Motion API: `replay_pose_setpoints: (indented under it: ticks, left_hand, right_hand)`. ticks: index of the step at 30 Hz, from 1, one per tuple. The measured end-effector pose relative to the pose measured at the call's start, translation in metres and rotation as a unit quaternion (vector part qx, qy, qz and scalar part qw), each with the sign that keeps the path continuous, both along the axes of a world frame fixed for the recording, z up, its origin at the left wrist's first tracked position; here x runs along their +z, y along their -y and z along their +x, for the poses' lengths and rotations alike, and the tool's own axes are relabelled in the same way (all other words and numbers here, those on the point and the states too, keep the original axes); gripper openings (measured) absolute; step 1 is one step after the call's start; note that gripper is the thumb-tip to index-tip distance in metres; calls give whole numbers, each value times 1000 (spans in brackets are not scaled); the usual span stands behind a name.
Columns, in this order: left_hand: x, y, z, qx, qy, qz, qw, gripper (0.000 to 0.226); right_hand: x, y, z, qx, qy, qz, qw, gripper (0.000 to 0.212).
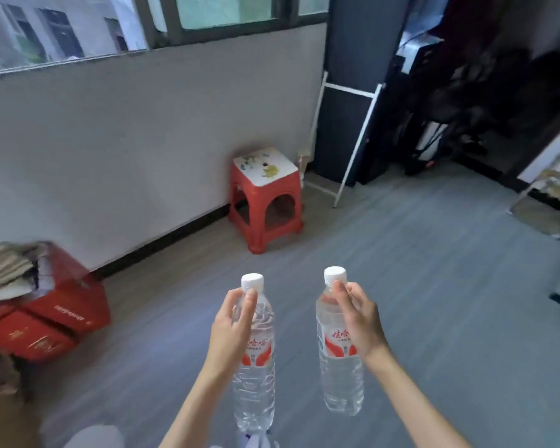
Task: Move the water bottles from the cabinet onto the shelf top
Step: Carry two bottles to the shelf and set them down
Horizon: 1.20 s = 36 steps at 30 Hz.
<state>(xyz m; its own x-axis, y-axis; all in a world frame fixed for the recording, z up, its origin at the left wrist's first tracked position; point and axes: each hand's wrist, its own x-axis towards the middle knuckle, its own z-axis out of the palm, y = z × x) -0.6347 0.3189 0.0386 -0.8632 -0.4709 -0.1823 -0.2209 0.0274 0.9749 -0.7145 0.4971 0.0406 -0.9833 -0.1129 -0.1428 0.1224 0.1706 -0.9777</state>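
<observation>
The left hand gripped the left bottle near its neck, fingers curled round it, and the right hand gripped the right bottle the same way. Both bottles hung upright and apart above the grey floor, white caps up. A red stool stood by the wall, red boxes at left.

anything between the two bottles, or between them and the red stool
Nothing: in the head view only bare grey floor shows between the left bottle and the right bottle, and on to the red stool.
</observation>
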Motion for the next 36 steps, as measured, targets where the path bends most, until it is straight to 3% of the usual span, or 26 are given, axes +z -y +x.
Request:
replay_pose_setpoints:
  ticks: [6, 12, 17, 27, 36]
  left_hand:
    - [-19, -62, -135, -137, 25, -7, 990, 15]
    - [-23, -104, -290, -229, 21, -9, 973, 28]
    - [-20, -137, -401, -277, 34, -29, 960, 35]
    - [-26, -265, -571, -385, 20, -67, 920, 34]
    - [8, -432, -748, -415, -38, -88, 905, 34]
  right_hand:
    - [-21, -83, -82, -131, 21, 32, 991, 28]
    - [-20, -129, -198, -236, 12, 28, 971, 40]
    - [-19, -159, -272, -293, 5, 38, 955, 69]
    - [-29, -265, -399, -393, 4, 62, 917, 43]
    - [-1, -434, -569, -411, -46, 60, 909, 49]
